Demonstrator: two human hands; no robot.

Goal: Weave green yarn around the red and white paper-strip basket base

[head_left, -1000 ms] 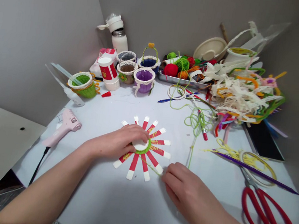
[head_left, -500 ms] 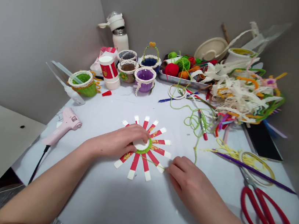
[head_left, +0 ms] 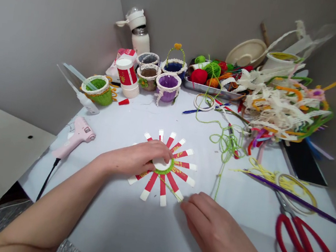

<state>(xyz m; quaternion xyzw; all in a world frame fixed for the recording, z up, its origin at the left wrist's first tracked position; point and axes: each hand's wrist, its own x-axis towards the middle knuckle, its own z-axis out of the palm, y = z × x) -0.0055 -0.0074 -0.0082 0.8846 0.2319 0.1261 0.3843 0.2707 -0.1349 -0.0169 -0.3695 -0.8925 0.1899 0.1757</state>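
The fan of red-and-white paper strips (head_left: 150,186) is pinned flat by the left hand (head_left: 133,158), fingers curled down over its white hub (head_left: 161,164) to steady it, while the right hand (head_left: 207,223) is held loosely half-open beside a strip end, whether green yarn (head_left: 171,189) is gripped being impossible to tell

Left hand (head_left: 136,159) arched palm-down, right hand (head_left: 209,223) lower, relaxed and slightly curled

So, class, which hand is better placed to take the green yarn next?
The right hand, probably: its fingers lie by the yarn, while the left hand presses the white disc.
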